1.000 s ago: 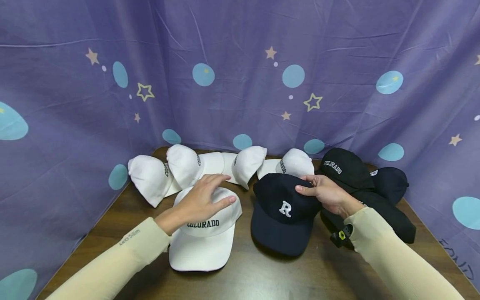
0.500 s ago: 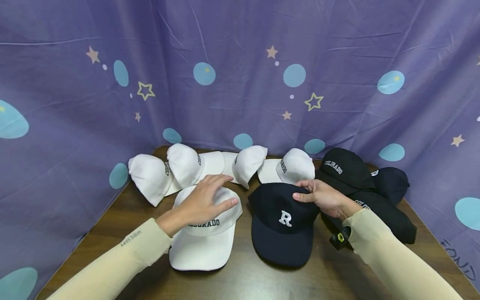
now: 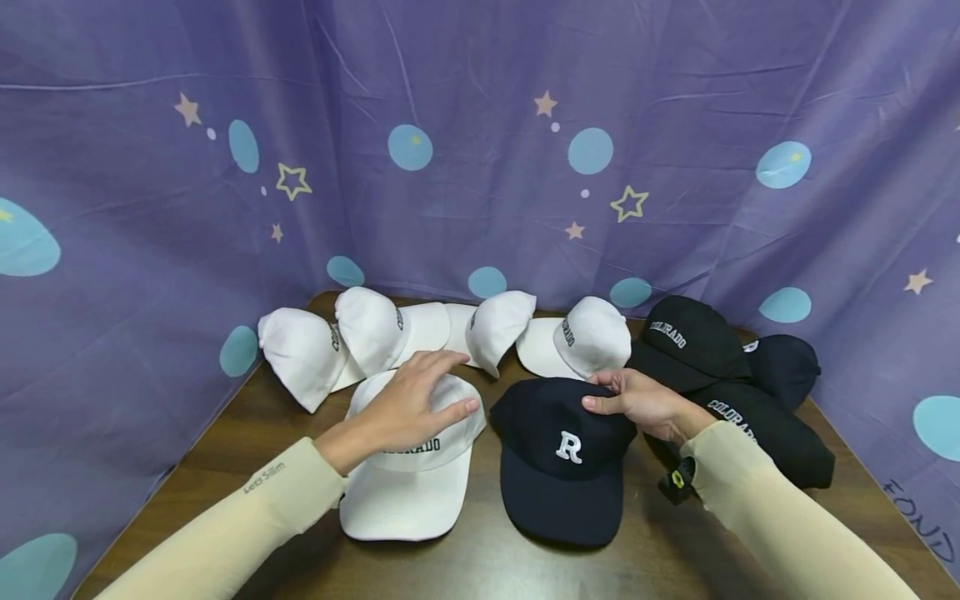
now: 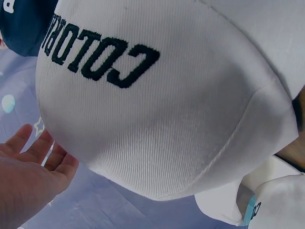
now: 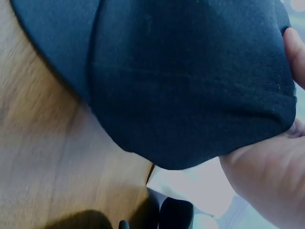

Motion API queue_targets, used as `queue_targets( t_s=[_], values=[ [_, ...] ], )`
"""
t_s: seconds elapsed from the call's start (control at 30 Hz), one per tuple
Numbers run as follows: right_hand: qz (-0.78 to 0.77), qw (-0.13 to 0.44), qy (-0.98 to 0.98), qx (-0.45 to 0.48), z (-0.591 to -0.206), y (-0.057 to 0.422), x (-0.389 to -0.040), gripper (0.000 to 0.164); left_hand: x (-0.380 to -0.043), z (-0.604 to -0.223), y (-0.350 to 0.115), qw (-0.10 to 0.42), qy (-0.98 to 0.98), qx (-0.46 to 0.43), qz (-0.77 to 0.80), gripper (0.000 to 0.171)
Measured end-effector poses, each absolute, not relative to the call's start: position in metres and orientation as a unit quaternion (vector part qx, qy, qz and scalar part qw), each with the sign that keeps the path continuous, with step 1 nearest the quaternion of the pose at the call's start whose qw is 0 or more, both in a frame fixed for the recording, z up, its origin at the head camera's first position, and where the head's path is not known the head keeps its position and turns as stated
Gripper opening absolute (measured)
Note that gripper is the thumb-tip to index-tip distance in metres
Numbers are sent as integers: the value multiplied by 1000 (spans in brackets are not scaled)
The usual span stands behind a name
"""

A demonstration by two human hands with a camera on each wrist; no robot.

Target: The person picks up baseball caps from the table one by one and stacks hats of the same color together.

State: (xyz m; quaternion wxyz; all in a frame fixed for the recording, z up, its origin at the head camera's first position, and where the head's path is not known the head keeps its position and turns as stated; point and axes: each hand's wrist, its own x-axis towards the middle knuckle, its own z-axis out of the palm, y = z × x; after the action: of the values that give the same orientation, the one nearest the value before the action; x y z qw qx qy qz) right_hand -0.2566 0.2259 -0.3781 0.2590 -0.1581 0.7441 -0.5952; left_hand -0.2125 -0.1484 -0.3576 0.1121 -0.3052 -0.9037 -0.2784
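A white baseball cap [image 3: 405,500] lettered COLORADO rests on the table with its brim toward me. My left hand [image 3: 408,404] is over its crown, thumb and fingers spread; in the left wrist view the fingers [image 4: 40,150] lie along the crown's edge, and whether they touch it I cannot tell. To the right, a navy baseball cap [image 3: 536,433] with a white R also faces me. My right hand [image 3: 645,404] pinches the back of its crown between thumb and fingers. Up close in the right wrist view, the navy crown [image 5: 190,95] fills much of the picture.
Several white caps [image 3: 375,333] line the back of the wooden table [image 3: 487,567]. A pile at the right has a black COLORADO cap [image 3: 693,337], another black cap [image 3: 780,433] and a navy cap [image 3: 783,367]. A purple curtain [image 3: 480,208] encloses the back and sides.
My right hand has brought the navy cap down and slightly toward me, so it lies flatter beside the white cap. The left hand has hardly moved.
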Motion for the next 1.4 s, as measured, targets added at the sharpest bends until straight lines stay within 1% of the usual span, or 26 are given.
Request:
queue_targets(
  t_s=[0.13, 0.37, 0.53, 0.83, 1.07, 1.23, 1.4],
  values=[
    [-594, 256, 745, -164, -379, 226, -258, 22, -212, -357, -148, 113, -904, -306, -278, 69],
    [-565, 231, 774, -168, -378, 226, -259, 37, -213, -359, -148, 109, -904, -304, -281, 69],
    [-555, 221, 786, -159, -378, 226, -260, 44, -213, -359, -148, 110, -903, -305, -281, 69],
    [-540, 205, 805, -138, -377, 227, -259, 47, -213, -360, -148, 107, -904, -303, -282, 69],
    [-515, 201, 820, -146, -374, 226, -259, 44, -213, -360, -149, 108, -905, -304, -278, 68],
    [-465, 170, 855, -153, -365, 229, -257, 45, -213, -360, -148, 108, -905, -302, -280, 68],
    [-414, 119, 888, -158, -355, 229, -251, 48, -212, -360, -148, 103, -905, -303, -281, 68]
  ],
)
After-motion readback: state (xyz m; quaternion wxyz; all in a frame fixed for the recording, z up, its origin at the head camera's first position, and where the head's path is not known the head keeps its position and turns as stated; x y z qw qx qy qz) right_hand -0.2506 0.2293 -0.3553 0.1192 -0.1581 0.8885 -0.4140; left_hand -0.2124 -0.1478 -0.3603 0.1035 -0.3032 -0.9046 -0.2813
